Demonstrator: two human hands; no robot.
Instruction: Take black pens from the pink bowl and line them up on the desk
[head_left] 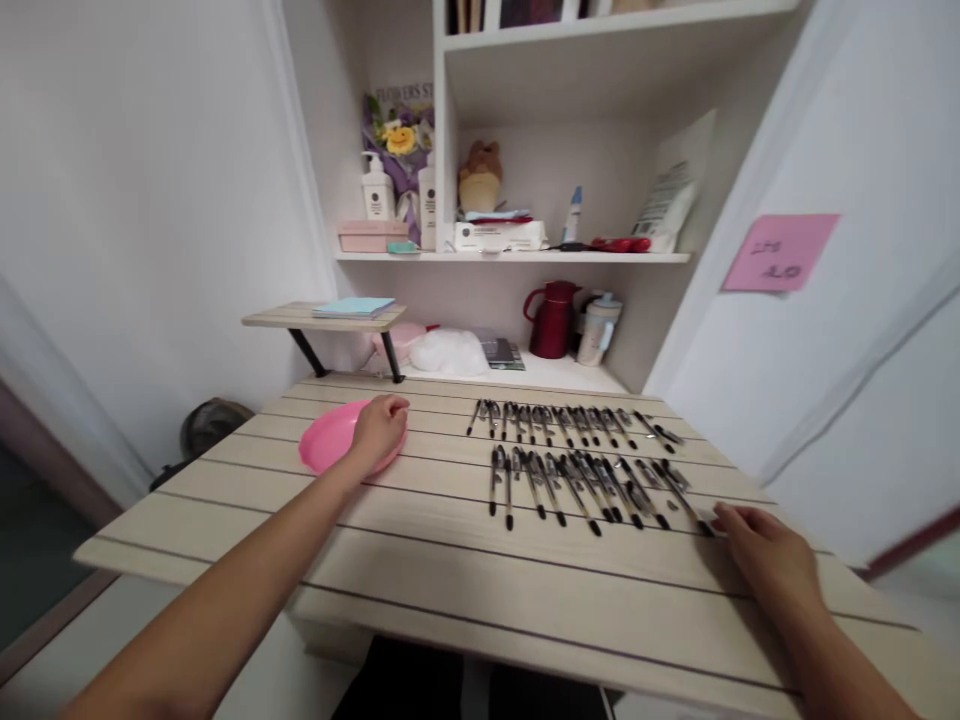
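Observation:
My left hand (pixel 379 428) rests on the right rim of a pink plate (pixel 330 440) on the wooden table (pixel 450 590), its fingers curled over the edge. Two rows of several black pens (pixel 577 460) lie side by side in the middle of the table. My right hand (pixel 765 550) lies flat on the table at the right end of the near row, its fingers spread, with the fingertips touching the last pen (pixel 686 505).
A small raised shelf (pixel 322 318) with a blue notebook stands at the back left. Behind the table are wall shelves with bottles, a soft toy, a red jug (pixel 553 318) and a cup. A pink note (pixel 780 252) sticks to the right wall.

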